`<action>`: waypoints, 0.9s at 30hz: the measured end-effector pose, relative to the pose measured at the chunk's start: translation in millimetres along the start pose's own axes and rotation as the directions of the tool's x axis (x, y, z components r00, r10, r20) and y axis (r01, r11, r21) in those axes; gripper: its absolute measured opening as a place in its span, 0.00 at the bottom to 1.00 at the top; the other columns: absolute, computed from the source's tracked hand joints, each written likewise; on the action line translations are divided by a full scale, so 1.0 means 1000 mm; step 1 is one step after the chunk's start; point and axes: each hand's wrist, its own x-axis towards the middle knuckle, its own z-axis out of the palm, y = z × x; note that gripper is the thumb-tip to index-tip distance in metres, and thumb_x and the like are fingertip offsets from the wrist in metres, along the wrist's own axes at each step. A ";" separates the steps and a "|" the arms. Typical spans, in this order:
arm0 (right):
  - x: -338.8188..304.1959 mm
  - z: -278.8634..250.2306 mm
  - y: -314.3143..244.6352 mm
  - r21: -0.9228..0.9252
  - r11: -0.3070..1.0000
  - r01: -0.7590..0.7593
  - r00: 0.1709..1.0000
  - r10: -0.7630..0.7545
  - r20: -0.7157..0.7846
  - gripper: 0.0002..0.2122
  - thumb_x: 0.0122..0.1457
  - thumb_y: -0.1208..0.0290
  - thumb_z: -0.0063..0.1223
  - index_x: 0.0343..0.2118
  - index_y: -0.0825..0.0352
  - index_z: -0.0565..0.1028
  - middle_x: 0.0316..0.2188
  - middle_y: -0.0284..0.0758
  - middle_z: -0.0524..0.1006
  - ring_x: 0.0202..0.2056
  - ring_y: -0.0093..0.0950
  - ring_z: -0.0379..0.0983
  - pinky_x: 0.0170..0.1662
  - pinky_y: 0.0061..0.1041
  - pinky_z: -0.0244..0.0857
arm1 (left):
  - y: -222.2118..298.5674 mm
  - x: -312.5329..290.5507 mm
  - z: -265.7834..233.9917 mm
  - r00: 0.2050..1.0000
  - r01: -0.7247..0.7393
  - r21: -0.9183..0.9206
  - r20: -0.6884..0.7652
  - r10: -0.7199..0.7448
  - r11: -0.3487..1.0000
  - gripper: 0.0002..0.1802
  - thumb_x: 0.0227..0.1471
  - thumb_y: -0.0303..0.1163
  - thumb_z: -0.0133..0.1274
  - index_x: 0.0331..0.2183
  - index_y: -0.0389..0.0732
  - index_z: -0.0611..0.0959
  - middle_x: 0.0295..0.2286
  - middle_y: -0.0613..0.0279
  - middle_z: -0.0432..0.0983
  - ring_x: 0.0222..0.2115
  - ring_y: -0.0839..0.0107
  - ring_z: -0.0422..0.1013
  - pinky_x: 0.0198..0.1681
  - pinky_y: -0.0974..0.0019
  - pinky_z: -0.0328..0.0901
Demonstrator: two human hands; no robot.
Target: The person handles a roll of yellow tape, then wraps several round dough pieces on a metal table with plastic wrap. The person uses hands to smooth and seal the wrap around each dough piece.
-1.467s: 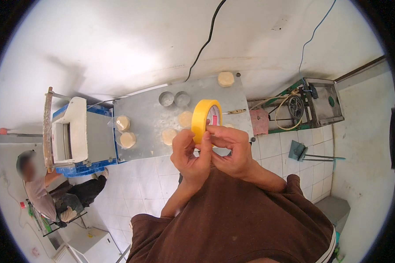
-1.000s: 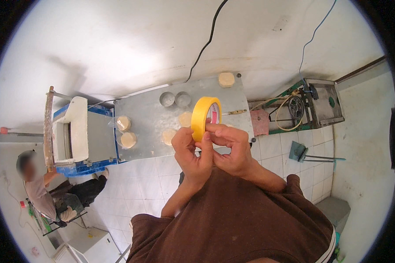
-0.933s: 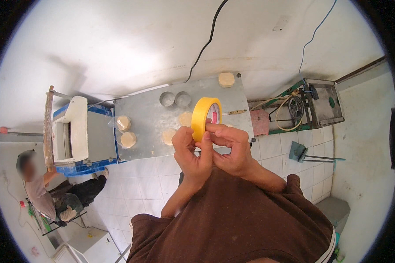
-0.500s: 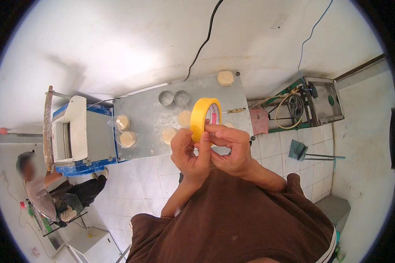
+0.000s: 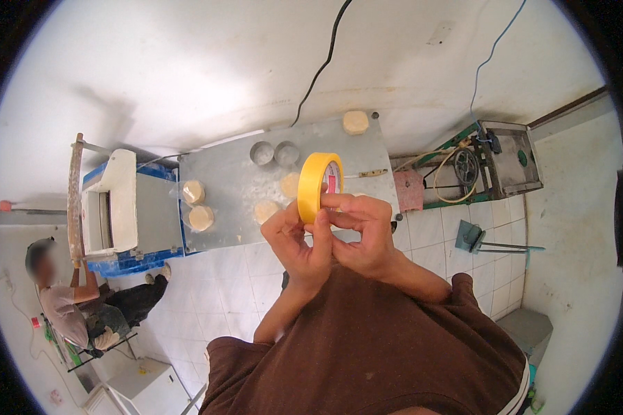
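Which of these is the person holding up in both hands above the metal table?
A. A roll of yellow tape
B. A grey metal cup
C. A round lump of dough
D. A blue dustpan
A: both the left hand and the right hand grip a roll of yellow tape, held on edge above the metal table.

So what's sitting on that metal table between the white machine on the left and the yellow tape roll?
In the head view, two pale round dough pieces lie on the metal table between the white machine and the yellow tape roll; another lies nearer the roll.
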 end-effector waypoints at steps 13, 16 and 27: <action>-0.016 -0.006 0.021 -0.130 0.989 0.066 0.998 -0.065 0.010 0.31 0.54 0.86 0.67 0.58 0.71 0.61 0.57 0.52 0.73 0.57 0.41 0.78 0.57 0.33 0.77 | 0.001 0.000 -0.003 0.998 0.010 0.053 -0.057 -0.007 0.999 0.15 0.64 0.19 0.54 0.50 0.37 0.69 0.31 0.63 0.72 0.29 0.76 0.70 0.33 0.74 0.64; -0.017 -0.006 0.021 -0.096 0.993 0.069 0.998 -0.068 0.011 0.31 0.55 0.87 0.66 0.58 0.71 0.60 0.58 0.53 0.71 0.58 0.42 0.76 0.58 0.34 0.76 | 0.000 -0.001 -0.003 0.999 -0.009 0.056 -0.051 0.012 0.998 0.16 0.63 0.18 0.55 0.49 0.36 0.69 0.33 0.58 0.76 0.30 0.74 0.73 0.34 0.74 0.67; -0.012 -0.010 0.014 -0.064 0.993 0.095 0.991 -0.088 0.101 0.31 0.56 0.88 0.62 0.60 0.74 0.58 0.60 0.53 0.70 0.61 0.43 0.73 0.60 0.36 0.75 | -0.004 0.002 -0.002 0.992 -0.126 0.063 0.009 0.125 0.990 0.16 0.62 0.17 0.55 0.48 0.34 0.69 0.43 0.33 0.81 0.44 0.55 0.81 0.49 0.61 0.75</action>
